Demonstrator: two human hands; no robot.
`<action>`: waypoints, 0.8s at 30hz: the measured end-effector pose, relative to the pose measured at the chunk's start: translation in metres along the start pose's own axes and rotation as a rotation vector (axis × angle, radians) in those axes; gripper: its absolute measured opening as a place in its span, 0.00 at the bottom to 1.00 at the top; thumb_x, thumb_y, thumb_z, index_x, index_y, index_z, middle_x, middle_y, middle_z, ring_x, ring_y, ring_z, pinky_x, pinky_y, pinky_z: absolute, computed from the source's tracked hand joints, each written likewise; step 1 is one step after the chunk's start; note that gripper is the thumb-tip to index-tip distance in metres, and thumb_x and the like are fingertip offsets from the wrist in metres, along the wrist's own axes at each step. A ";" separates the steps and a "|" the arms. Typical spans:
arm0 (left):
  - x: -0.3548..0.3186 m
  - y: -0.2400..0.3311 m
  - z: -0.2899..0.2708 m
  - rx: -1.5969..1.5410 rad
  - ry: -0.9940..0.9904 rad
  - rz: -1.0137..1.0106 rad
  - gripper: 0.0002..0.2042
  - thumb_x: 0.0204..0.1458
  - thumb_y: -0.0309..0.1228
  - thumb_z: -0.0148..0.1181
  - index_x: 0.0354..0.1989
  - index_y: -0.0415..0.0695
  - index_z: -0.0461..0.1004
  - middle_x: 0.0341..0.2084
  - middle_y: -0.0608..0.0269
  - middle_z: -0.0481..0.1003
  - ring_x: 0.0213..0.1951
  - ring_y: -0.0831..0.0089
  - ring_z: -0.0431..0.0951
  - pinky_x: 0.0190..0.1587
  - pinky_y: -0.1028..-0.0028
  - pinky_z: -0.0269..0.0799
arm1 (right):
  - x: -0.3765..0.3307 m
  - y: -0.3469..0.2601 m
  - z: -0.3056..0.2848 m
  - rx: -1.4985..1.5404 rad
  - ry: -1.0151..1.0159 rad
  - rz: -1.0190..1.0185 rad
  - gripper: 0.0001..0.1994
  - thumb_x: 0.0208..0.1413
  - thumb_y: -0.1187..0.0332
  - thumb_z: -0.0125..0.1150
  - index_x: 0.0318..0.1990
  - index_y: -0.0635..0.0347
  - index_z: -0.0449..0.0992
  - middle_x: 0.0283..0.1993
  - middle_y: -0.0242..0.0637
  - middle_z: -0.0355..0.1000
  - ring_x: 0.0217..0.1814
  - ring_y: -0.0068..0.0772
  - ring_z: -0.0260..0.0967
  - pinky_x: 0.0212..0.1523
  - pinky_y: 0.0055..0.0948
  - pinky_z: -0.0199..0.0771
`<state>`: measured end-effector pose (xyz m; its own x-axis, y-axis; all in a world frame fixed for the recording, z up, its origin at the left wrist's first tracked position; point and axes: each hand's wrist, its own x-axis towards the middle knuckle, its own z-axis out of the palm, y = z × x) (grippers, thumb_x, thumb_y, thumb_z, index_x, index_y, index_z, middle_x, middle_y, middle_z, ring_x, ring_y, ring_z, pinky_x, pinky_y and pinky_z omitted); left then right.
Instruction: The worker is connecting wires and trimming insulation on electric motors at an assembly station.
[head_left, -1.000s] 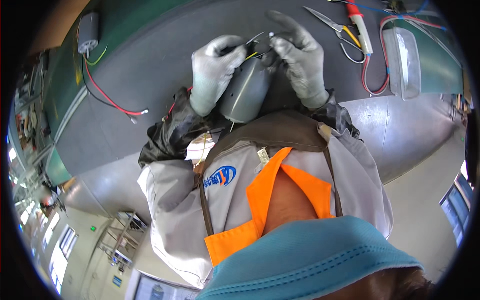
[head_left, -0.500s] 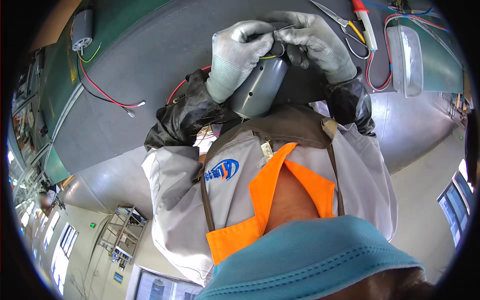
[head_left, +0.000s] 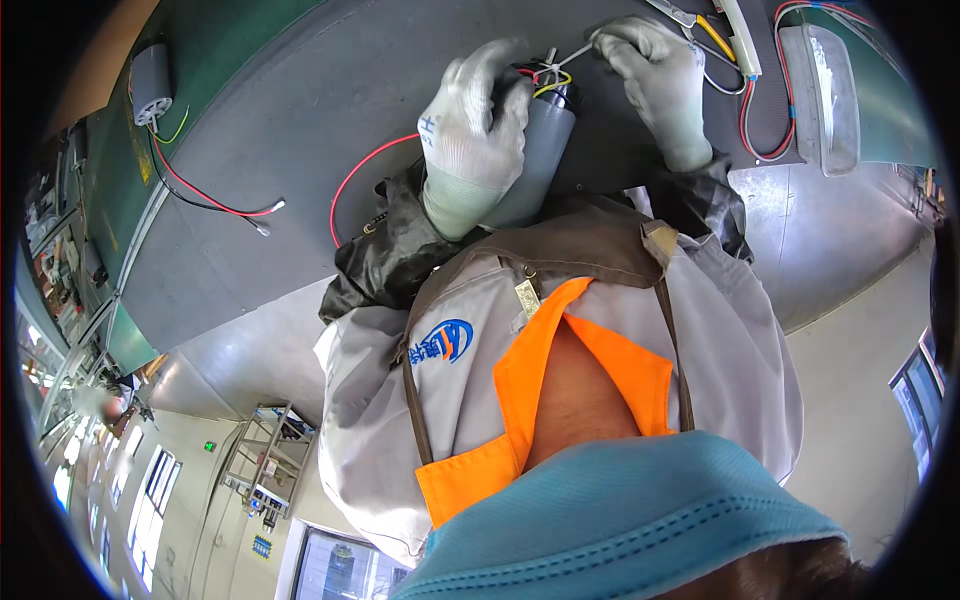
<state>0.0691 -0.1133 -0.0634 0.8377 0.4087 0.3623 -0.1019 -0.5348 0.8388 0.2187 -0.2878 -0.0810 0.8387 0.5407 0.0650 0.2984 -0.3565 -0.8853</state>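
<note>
A grey cylindrical motor (head_left: 545, 150) lies on the dark mat close to my apron, its wire end pointing away from me. Red, yellow-green and black wires (head_left: 552, 84) gather at that end, with a thin pale cable tie (head_left: 574, 56) around or beside them. In a white glove, my right hand (head_left: 660, 85) pinches the tie's tail, out to the right of the motor. My left hand (head_left: 473, 135), also gloved, is at the motor's left side, thumb near the wires and index finger apart from it. Its lower fingers are hidden.
Another grey motor (head_left: 151, 88) with loose wires lies at the far left. A red wire (head_left: 362, 178) curves out left of my left hand. Yellow-handled scissors (head_left: 716, 36), a white-handled tool (head_left: 743, 40), looped red and grey wires (head_left: 748, 130) and a clear plastic tray (head_left: 845, 125) lie right.
My hands, together at the motor's end before, are now apart. The right has drawn the tie's tail out to the right; the left has let go its pinch.
</note>
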 end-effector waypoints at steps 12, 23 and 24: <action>0.019 0.015 0.002 0.276 -0.193 0.147 0.09 0.54 0.29 0.68 0.42 0.43 0.79 0.34 0.54 0.81 0.33 0.55 0.83 0.35 0.65 0.78 | 0.028 -0.007 0.006 0.929 -0.083 0.157 0.10 0.63 0.73 0.63 0.50 0.63 0.80 0.36 0.31 0.78 0.33 0.20 0.76 0.31 0.19 0.76; 0.049 -0.007 -0.015 0.527 -0.585 0.827 0.11 0.48 0.30 0.61 0.40 0.44 0.75 0.18 0.66 0.70 0.19 0.67 0.75 0.23 0.64 0.70 | -0.023 -0.057 -0.027 0.734 -0.293 0.298 0.11 0.63 0.68 0.57 0.43 0.66 0.81 0.35 0.34 0.78 0.23 0.17 0.65 0.21 0.21 0.61; 0.049 -0.006 -0.010 0.501 -0.593 0.828 0.11 0.48 0.29 0.61 0.40 0.43 0.75 0.18 0.65 0.71 0.20 0.66 0.76 0.23 0.64 0.70 | -0.007 -0.052 -0.030 0.500 -0.339 0.056 0.14 0.63 0.64 0.57 0.46 0.67 0.80 0.38 0.31 0.76 0.30 0.13 0.68 0.24 0.14 0.61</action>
<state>0.1059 -0.0824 -0.0470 0.7483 -0.5516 0.3684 -0.6281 -0.7679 0.1260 0.2109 -0.2961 -0.0216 0.6302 0.7736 -0.0659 -0.0613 -0.0350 -0.9975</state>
